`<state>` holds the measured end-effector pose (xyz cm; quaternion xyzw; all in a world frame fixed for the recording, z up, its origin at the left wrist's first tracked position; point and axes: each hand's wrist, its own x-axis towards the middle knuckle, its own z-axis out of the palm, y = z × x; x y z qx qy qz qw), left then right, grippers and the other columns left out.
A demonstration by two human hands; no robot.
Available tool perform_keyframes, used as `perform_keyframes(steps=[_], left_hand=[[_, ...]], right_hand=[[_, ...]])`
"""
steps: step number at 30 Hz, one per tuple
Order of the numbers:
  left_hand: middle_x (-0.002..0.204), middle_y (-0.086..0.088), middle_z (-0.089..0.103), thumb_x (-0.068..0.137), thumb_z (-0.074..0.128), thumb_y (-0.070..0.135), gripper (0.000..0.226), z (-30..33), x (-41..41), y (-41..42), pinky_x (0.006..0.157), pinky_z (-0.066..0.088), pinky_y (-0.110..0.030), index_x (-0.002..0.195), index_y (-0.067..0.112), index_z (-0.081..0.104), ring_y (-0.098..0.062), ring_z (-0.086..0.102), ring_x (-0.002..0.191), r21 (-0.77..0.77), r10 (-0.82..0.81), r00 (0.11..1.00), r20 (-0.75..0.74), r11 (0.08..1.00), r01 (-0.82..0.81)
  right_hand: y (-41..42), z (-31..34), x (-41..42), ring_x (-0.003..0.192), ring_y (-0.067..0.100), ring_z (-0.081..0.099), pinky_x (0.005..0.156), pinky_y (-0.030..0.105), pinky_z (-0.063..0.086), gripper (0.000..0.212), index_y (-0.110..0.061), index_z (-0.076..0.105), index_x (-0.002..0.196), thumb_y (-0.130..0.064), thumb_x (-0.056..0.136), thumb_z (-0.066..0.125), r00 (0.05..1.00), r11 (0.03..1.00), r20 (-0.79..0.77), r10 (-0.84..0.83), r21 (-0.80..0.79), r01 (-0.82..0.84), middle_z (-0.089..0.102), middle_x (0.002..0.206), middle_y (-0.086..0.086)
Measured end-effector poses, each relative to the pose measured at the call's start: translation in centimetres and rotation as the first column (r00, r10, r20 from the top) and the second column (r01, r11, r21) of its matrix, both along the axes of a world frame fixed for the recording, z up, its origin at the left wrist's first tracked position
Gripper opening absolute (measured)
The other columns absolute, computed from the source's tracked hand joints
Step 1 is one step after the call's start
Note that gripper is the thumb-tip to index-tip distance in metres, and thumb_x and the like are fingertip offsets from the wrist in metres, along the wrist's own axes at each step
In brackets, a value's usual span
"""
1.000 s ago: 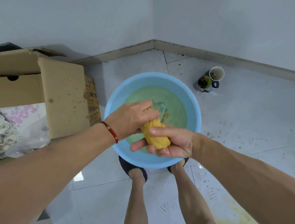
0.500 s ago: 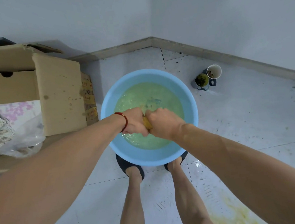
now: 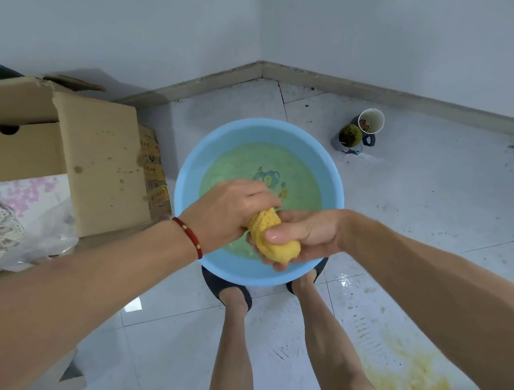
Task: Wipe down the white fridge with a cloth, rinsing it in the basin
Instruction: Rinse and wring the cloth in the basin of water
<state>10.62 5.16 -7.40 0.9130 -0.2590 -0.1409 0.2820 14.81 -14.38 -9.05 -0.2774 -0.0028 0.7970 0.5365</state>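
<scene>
Cloth [image 3: 273, 236]: yellow, wet, rolled into a thick wad, held over the near part of the blue basin [image 3: 324, 171], above the water and clear of it. Both my hands are on it. My left hand [image 3: 229, 211] comes over the top of the far end, fingers curled down around the roll; grip closed on the cloth. My right hand [image 3: 306, 237] takes the near end from below and the side, thumb laid flat across the top of the roll, fingers wrapped under it; grip also closed on the cloth. The two hands touch at the middle of the wad. A red cord bracelet [image 3: 188, 232] sits on my left wrist.

Basin contents: cloudy green water [image 3: 247, 168], with a printed figure showing through at the bottom. The basin stands on the pale tiled floor [image 3: 419, 206], directly in front of my feet; my toes in dark slippers [image 3: 216, 285] are partly under its near rim.

Left of the basin: a brown cardboard box [image 3: 99, 158], spotted with stains, its side nearly against the rim. Beyond the basin to the right, near the skirting: a dark mug [image 3: 351, 139] and a white paper cup [image 3: 371, 121], touching each other. Near and right of the basin, yellowish smears [image 3: 408, 370] on the floor tiles.
</scene>
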Motion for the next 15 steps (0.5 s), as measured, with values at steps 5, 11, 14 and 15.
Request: perform_keyframes(steps=[5,11,14,15], left_hand=[[0.081,-0.007,0.061,0.083,0.059,0.0,0.018,1.6,1.3,0.6,0.055,0.049,-0.037,0.092,0.009,0.072,-0.026,0.054,0.065,0.021,-0.12,0.98,0.159,0.993,0.118],[0.06,0.0,0.044,0.072,0.065,0.01,0.006,1.9,1.6,0.9,0.043,0.028,-0.026,0.075,0.012,0.059,-0.019,0.036,0.048,0.292,-0.24,0.97,-0.03,0.926,0.238],[0.062,0.002,0.041,0.079,0.064,0.008,0.011,1.8,2.1,-1.0,0.052,0.036,-0.03,0.084,0.017,0.061,-0.023,0.046,0.06,0.57,-0.22,0.936,-0.274,0.747,0.343],[0.062,0.002,0.04,0.08,0.062,0.009,0.01,1.7,2.4,-1.5,0.055,0.038,-0.03,0.084,0.017,0.061,-0.024,0.047,0.062,0.594,-0.179,0.925,-0.335,0.722,0.355]], right_hand=[[2.4,2.1,-4.1,0.111,0.029,0.068,0.099,0.062,0.053,0.026,-0.01,0.049,0.105,0.005,0.084,0.047,0.888,0.941,-0.336,-0.314,0.013,0.338,0.066,0.104,0.013],[2.1,2.3,-2.0,0.042,0.005,0.031,0.038,0.02,0.015,0.015,-0.013,0.053,0.107,-0.005,0.096,0.059,0.996,0.989,0.089,-0.015,-0.146,0.028,0.051,0.062,-0.002],[3.0,1.2,-2.5,0.045,0.013,0.027,0.044,0.024,0.015,0.023,-0.015,0.05,0.073,-0.005,0.091,0.06,0.915,0.928,0.383,0.127,-0.371,0.026,0.04,0.054,-0.002],[3.4,0.8,-2.7,0.046,0.016,0.03,0.044,0.024,0.021,0.026,-0.015,0.047,0.067,-0.003,0.087,0.059,0.863,0.9,0.477,0.168,-0.43,0.063,0.041,0.054,0.0]])
